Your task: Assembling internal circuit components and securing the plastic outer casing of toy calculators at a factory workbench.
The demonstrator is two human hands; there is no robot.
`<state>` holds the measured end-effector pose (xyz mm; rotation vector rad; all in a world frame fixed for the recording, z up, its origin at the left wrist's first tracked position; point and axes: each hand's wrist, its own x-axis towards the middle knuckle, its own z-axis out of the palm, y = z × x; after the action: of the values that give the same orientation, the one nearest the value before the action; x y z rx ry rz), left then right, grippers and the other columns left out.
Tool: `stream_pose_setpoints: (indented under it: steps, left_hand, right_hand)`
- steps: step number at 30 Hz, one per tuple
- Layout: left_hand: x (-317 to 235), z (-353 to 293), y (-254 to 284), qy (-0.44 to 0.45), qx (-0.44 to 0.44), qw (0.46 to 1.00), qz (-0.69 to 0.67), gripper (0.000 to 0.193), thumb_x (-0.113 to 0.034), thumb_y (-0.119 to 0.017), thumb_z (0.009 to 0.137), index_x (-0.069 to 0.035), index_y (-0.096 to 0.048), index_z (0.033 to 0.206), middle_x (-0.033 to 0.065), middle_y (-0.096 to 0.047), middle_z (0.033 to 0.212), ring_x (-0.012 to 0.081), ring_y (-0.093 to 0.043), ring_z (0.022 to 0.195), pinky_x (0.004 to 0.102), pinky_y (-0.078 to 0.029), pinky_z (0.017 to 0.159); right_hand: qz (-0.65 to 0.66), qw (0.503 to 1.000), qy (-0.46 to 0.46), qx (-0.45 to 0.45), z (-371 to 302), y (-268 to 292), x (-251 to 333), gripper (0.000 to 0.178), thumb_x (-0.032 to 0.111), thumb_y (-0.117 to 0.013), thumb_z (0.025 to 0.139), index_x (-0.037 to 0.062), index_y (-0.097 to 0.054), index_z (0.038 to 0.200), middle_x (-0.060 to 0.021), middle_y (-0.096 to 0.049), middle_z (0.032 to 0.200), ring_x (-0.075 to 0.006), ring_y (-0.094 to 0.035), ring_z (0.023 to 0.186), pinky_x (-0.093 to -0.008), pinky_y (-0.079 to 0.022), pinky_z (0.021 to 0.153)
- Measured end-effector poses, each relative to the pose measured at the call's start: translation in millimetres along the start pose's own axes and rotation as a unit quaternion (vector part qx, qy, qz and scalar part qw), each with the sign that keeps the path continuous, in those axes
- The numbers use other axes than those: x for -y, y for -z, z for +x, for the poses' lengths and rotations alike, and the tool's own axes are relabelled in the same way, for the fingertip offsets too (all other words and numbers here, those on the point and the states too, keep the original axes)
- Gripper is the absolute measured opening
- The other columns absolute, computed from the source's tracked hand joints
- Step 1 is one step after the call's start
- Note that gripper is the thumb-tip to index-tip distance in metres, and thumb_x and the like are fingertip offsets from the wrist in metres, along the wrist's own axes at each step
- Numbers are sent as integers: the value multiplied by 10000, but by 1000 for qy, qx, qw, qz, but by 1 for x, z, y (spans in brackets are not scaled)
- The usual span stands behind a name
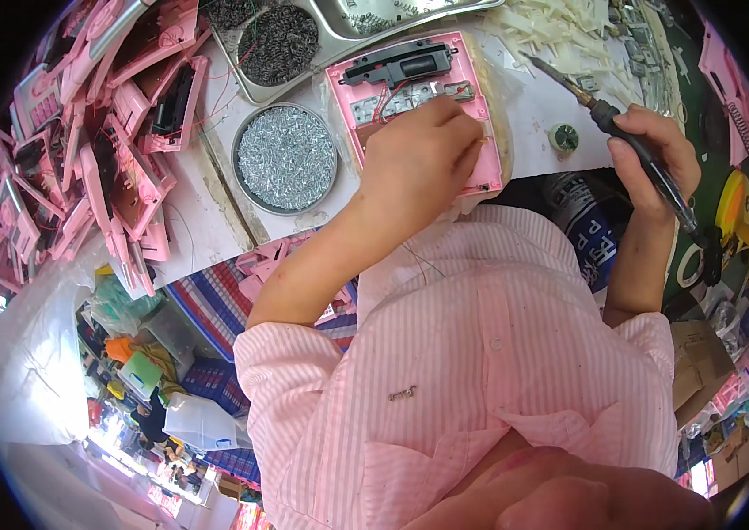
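From my remote post I judge the work partway. At 10 o'clock a heap of pink casings point(96, 177) lies on the desk point(524, 132); at least one shows a black part inside, and thin wires trail out. I cannot tell whether these await handling or have had it. Just right of 12 o'clock, the casing in hand point(491, 150) lies open: a black module point(405, 64) and a silver strip point(410, 97) sit in it with red wires point(381, 106), so fitting appears begun, while the interior has no cover. The left hand point(418, 155) is curled over its near half, fingertips hidden; I cannot tell whether they pinch anything. At 2 o'clock the right hand point(668, 152) grips a soldering iron point(619, 125) between thumb and fingers, its tip apart from the casing.

Counts, left to right: heaped casings, many, overlapping beyond my counting; metal trays, two, the left point(259, 93) bearing uncounted dark springs point(277, 46), the right point(348, 32) a sparser scatter; round dish point(287, 211), one, at 11 o'clock, full of innumerable silver screws point(286, 159); casing in hand, one; module, one; white strips point(551, 31) at 1 o'clock, dozens; green-topped pot point(562, 138), one; iron, one; hands, two.
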<state>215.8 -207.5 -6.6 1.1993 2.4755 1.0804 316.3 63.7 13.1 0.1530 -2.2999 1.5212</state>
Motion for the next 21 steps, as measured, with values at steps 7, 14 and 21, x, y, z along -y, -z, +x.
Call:
stream_pose_setpoints:
  steps: [7, 14, 21]
  left_hand:
    - [2, -8, 7, 154, -17, 958, -242, 112, -42, -755, 847, 20, -719, 933, 104, -732, 829, 174, -720, 695, 280, -561, 627]
    - [0, -8, 8, 187, -20, 946, -263, 121, -21, -747, 863, 20, -717, 973, 92, -737, 787, 135, -718, 688, 263, -555, 616]
    - [1, -9, 7, 126, -20, 968, -218, 90, -47, -716, 870, 10, -701, 938, 115, -693, 817, 231, -687, 701, 342, -540, 641]
  right_hand:
    - [25, 998, -10, 64, 11, -77, 5, 484, -16, -758, 819, 53, -632, 1281, -95, -683, 1102, -201, -670, 976, -299, -519, 889]
    - [-18, 998, 38, 50, 23, -108, 3, 447, -41, -761, 796, 76, -668, 1218, -106, -679, 994, -263, -673, 842, -312, -542, 728]
    - [-49, 997, 53, 31, 11, -104, 5, 435, -39, -771, 794, 62, -672, 1205, -110, -678, 984, -237, -670, 831, -292, -534, 732]
